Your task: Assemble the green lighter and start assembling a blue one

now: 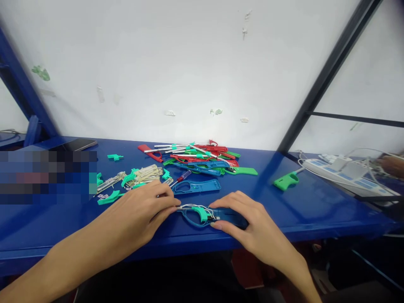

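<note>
A blue lighter half-shell [232, 215] lies open side up near the table's front edge, with a teal trigger [202, 214] and thin white wires [197, 206] in it. My left hand [151, 212] pinches its narrow front end between thumb and forefinger; the fingertips hide what exactly is between them. Around the handle end, my right hand [249, 221] is closed, with thumb on the near side and fingers on the far side. Just beyond lies a second blue half-shell [203, 186], and a screwdriver [184, 176] rests by its ring.
A heap of red, green and blue lighter parts with metal tubes [195, 158] lies towards the wall. Loose teal triggers [111, 198] and small metallic pieces [148, 172] are at left. On the right are a green lighter [286, 181] and a white power strip [337, 174].
</note>
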Motion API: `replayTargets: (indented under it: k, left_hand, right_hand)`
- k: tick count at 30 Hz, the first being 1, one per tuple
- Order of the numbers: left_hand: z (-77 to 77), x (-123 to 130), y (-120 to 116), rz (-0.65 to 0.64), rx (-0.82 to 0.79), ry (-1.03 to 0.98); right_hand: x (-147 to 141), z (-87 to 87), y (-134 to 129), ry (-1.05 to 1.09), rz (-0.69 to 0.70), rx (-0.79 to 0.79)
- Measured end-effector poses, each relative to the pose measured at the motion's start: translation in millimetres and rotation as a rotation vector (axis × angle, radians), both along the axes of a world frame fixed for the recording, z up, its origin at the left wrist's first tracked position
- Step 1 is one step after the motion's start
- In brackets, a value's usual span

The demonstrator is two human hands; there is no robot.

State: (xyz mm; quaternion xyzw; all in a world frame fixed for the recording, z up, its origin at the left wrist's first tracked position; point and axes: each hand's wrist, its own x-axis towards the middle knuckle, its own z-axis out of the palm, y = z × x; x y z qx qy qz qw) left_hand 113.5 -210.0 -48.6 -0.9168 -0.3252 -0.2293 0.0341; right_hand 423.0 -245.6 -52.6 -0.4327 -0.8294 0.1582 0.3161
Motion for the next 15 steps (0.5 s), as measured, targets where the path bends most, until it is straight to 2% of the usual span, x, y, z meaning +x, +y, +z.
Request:
replayTargets:
  k: [3, 15]
  left_hand:
    - [-2.4, -3.3, 2.9, -0.023, -0.061, -0.004]
    - [-1.2, -3.0, 2.2, -0.014, -0.131, 0.017]
  right_hand:
    - [-0.3, 0.5, 0.7, 0.0, 0.005, 0.006]
    - [0.0, -1.3, 1.7, -0.008, 0.013, 0.015]
